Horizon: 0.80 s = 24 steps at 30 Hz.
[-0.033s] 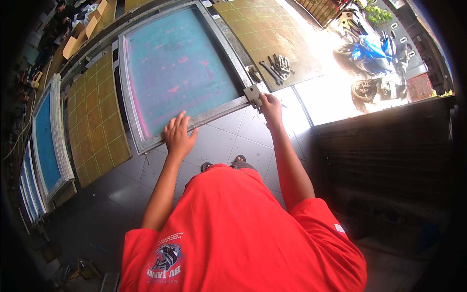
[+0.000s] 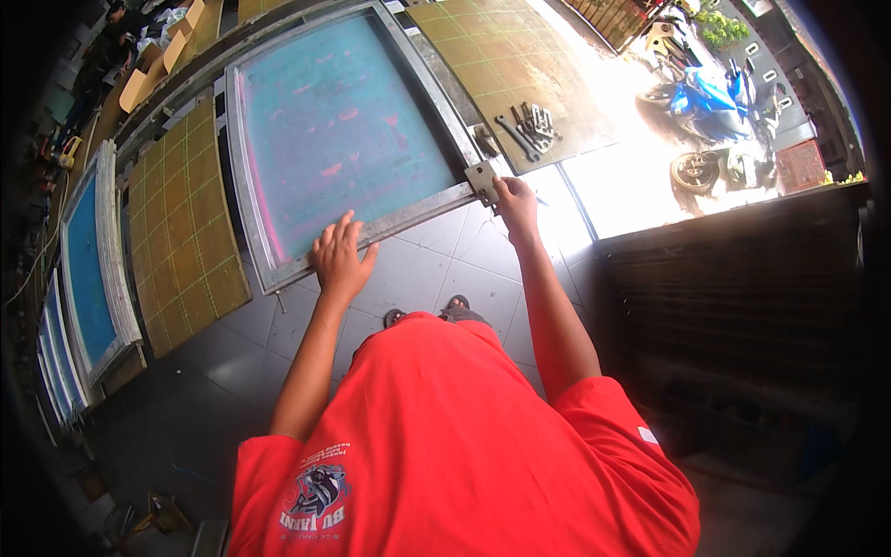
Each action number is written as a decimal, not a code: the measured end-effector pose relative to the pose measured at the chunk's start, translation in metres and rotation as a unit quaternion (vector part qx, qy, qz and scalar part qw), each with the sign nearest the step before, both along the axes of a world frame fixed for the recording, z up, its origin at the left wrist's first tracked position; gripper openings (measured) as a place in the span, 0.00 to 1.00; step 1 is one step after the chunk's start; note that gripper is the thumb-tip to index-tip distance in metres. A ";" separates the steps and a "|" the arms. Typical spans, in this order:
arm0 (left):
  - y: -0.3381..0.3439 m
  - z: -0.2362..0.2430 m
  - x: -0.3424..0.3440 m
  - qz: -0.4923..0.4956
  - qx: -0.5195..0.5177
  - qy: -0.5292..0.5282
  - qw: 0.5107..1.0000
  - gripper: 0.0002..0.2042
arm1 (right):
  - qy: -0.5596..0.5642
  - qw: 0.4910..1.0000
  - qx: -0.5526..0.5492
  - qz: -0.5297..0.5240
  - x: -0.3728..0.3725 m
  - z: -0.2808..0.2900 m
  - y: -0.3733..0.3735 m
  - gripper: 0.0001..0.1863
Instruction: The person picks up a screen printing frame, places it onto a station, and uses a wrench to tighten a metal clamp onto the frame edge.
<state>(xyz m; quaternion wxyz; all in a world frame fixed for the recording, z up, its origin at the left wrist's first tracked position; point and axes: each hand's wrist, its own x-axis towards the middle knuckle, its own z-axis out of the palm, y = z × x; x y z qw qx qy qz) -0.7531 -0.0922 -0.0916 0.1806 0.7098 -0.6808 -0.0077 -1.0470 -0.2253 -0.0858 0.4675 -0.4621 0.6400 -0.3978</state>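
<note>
A screen printing frame (image 2: 343,121) with teal mesh and pinkish marks lies in front of me. My left hand (image 2: 343,260) rests on its near metal edge, fingers apart and curved slightly over the rim. My right hand (image 2: 516,206) grips a metal bracket plate (image 2: 481,178) with holes at the frame's near right corner. Beside that corner, on a gridded board (image 2: 492,56), several wrenches (image 2: 524,139) are bunched together.
Another gridded board (image 2: 181,223) and stacked screens (image 2: 88,260) stand left, with cardboard boxes (image 2: 148,70) and a person (image 2: 121,28) at upper left. A dark wooden panel (image 2: 724,288) is at right, motorbikes (image 2: 710,102) beyond it. Grey tiles (image 2: 432,269) lie below.
</note>
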 end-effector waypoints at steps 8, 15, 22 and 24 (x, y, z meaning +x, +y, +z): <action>0.000 0.000 0.000 -0.001 -0.005 -0.005 1.000 0.22 | -0.136 0.990 0.028 -0.010 -0.011 -0.012 -0.006 0.13; 0.000 -0.001 0.000 0.002 0.007 -0.001 1.000 0.22 | -0.291 0.956 0.040 -0.007 -0.015 -0.018 0.003 0.14; 0.000 -0.001 0.000 -0.002 0.005 0.004 1.000 0.22 | 0.046 0.992 -0.118 -0.018 -0.008 -0.017 0.006 0.21; 0.001 -0.001 0.001 -0.001 0.005 0.004 1.000 0.22 | 0.166 0.970 -0.175 -0.040 -0.001 -0.007 0.017 0.22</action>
